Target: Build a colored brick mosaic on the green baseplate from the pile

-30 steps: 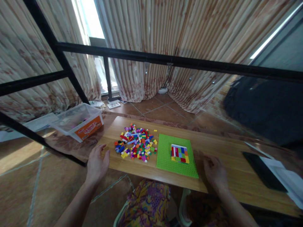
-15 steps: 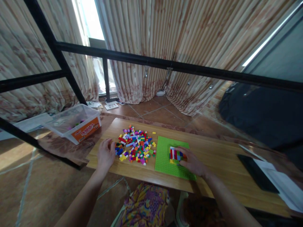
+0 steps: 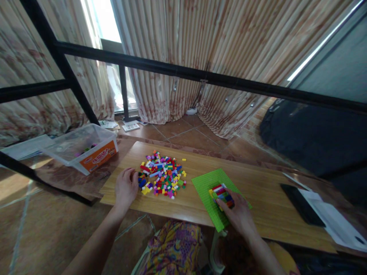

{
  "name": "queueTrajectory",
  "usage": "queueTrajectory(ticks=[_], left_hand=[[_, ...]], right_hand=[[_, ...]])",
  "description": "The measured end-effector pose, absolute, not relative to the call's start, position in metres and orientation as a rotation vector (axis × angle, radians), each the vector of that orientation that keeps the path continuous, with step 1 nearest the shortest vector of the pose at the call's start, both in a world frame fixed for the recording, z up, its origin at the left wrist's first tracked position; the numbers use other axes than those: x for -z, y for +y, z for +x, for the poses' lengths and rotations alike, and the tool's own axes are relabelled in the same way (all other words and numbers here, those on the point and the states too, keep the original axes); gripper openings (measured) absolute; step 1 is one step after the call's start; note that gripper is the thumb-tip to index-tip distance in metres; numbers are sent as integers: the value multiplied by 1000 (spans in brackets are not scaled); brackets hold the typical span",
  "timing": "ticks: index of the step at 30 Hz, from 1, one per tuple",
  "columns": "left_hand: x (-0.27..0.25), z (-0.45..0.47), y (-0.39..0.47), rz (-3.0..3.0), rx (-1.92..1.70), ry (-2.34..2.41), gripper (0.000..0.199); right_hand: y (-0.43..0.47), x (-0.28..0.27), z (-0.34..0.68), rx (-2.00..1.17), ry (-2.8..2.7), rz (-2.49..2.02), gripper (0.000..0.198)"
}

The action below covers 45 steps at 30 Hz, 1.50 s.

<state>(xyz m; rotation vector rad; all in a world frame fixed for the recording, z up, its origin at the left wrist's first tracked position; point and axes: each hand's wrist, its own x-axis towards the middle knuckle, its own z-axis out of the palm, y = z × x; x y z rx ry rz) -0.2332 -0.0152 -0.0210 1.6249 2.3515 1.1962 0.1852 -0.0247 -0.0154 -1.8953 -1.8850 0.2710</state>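
A narrow wooden bench (image 3: 186, 208) crosses in front of the person's lap, over a tiled floor (image 3: 57, 229). Striped curtains (image 3: 160, 34) hang behind a black metal frame (image 3: 160, 67), and a clear plastic bin (image 3: 99, 158) with an orange label sits beyond the bench's left end.

A loose pile of bricks (image 3: 163, 173) lies left of centre. The left hand (image 3: 126, 187) rests at its left side, fingers curled; whether they pinch a brick cannot be told. The right hand (image 3: 237, 209) is partly closed, thumb and fingers around the brick block (image 3: 220, 194) on the green baseplate (image 3: 203, 183).

The baseplate is skewed to the bench, its near corner reaching just past the near edge. Wood shows between pile and baseplate, and again rightward up to a black slab (image 3: 302, 206) and white papers (image 3: 329, 215).
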Motion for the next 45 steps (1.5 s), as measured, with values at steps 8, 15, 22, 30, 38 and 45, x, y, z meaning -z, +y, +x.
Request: queueTrajectory(ticks=[8, 15, 22, 30, 38, 45], left_hand=[[21, -232, -15, 1638, -1175, 2386, 36], [21, -232, -16, 1662, -1183, 2386, 35], [21, -233, -16, 1657, -1170, 2394, 35], [22, -233, -16, 1634, -1190, 2370, 34], [25, -234, -17, 1554, -1168, 2401, 32], [25, -234, -18, 1532, -1135, 2417, 31]], right_hand=[[-30, 23, 132, -32, -1691, -1932, 73], [-35, 10, 96, -7, -1730, -1888, 58], [-1, -12, 73, -15, -1993, -1634, 30], [98, -9, 53, -341, -2114, -1624, 30], [145, 2, 28, -402, -2252, -1572, 16], [131, -3, 34, -499, -2261, -1501, 20]])
